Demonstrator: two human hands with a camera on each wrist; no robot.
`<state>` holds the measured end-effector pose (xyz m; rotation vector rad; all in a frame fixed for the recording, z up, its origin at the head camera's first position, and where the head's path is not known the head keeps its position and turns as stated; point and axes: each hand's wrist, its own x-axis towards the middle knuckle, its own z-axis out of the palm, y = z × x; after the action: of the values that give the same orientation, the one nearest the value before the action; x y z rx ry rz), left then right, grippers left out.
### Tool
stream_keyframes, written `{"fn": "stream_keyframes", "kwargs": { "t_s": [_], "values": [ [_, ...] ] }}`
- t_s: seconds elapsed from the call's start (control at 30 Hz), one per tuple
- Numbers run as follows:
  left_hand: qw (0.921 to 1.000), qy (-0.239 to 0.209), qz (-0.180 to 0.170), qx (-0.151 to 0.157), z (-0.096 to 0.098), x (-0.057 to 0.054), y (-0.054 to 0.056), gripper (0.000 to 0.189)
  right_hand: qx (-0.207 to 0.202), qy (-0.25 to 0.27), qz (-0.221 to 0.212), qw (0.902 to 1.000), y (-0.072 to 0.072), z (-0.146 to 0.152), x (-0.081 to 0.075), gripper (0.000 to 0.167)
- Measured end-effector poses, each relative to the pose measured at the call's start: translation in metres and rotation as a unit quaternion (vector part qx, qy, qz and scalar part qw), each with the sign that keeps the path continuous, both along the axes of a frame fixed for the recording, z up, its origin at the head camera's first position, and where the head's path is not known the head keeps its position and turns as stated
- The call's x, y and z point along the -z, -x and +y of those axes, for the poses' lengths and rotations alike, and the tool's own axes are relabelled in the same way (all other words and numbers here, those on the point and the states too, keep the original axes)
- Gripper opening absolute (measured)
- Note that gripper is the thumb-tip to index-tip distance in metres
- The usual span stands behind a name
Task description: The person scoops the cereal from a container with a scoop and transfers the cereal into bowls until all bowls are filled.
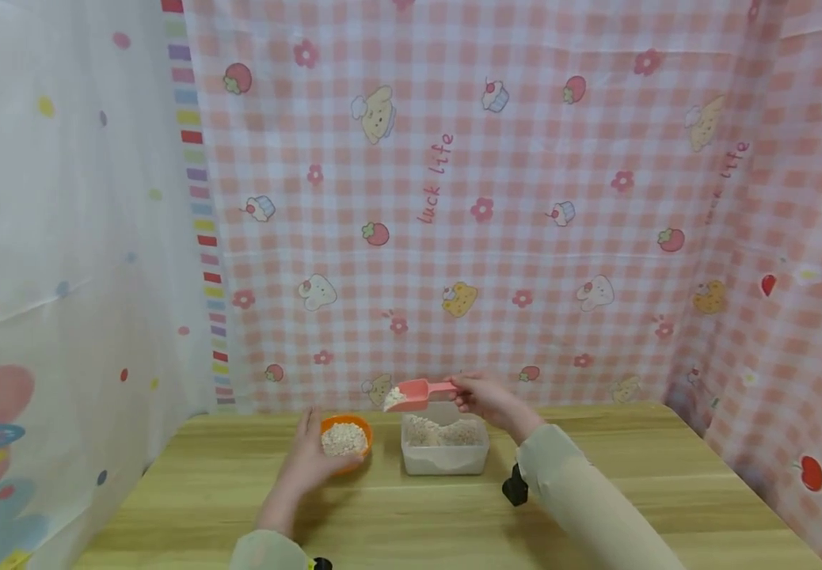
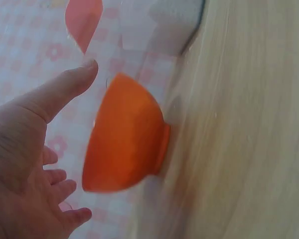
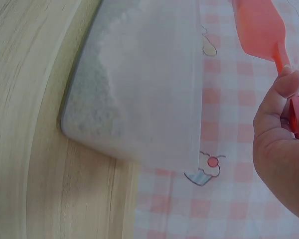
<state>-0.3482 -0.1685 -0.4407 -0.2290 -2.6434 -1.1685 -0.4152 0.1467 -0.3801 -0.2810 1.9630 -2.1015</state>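
In the head view, my right hand grips a pink scoop by its handle. Pale flakes that look like oats lie at the scoop's mouth, raised above a translucent plastic container. More of these flakes are heaped inside that container. To its left stands an orange bowl, filled with the same pale flakes. My left hand is spread around the bowl's left and near side. Its thumb and fingers are extended close to the rim in the left wrist view.
A wooden table carries the bowl and container. A pink checked cloth hangs right behind the table's far edge. More printed cloth hangs at the left and right sides.
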Motion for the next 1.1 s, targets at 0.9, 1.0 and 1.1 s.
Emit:
{"fn": "stream_keyframes", "kwargs": {
  "t_s": [0.9, 1.0, 1.1],
  "values": [
    [0.9979, -0.049, -0.043, -0.007, -0.017, 0.018, 0.001, 0.112, -0.043, -0.028, 0.008, 0.9986, 0.003, -0.060, 0.008, 0.031],
    [0.9980, -0.045, -0.045, -0.005, -0.018, 0.018, 0.000, 0.111, -0.044, -0.036, 0.006, 0.9984, 0.003, -0.068, 0.010, 0.032],
    [0.9979, -0.042, -0.049, -0.005, -0.020, 0.018, 0.000, 0.112, -0.052, -0.051, 0.014, 0.9972, 0.005, -0.076, 0.013, 0.032]
  ]
}}
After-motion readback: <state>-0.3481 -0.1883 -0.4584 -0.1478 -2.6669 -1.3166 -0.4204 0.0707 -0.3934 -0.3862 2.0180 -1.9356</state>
